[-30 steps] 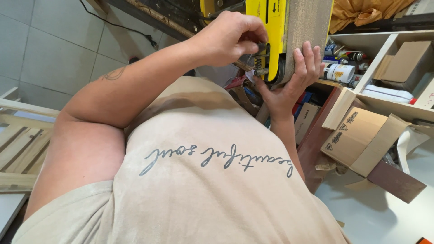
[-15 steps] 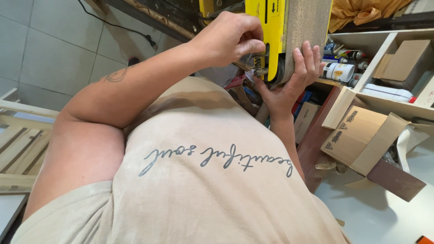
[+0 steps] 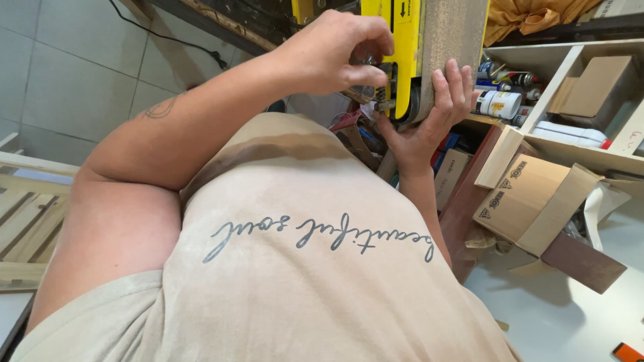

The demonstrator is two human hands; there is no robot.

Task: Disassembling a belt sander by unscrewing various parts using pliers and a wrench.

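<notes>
The yellow machine [image 3: 407,40] with its sanding belt [image 3: 453,47] is the biggest thing the hands work on, and both hands close on its lower end. Compared with the pictures from a second and half a second back, almost nothing has shifted — machine, arms and hands sit in the same places, so the work at the small fitting is a slow, fine adjustment and not a change of hold.

The right hand [image 3: 436,114] wraps the belt end from below, palm against the housing, fingers [image 3: 451,84] spread flat up the gritty face of the belt; it is a steadying clasp on the machine. Just to the left of that clasp, touching the yellow edge, sits a small metal knob [image 3: 384,104].

The left hand [image 3: 329,53] comes in from the left, curled tight, fingertips pinched at the metal parts right beside the knob; whether it grips a small tool or the fitting itself I cannot tell — the fingers hide it.

Beyond the right hand's clasp, a shelf [image 3: 570,151] holds spray cans [image 3: 500,100], and below it leans a folded cardboard box [image 3: 530,194]. Far off the left elbow lies a slatted wooden frame [image 3: 27,221].
</notes>
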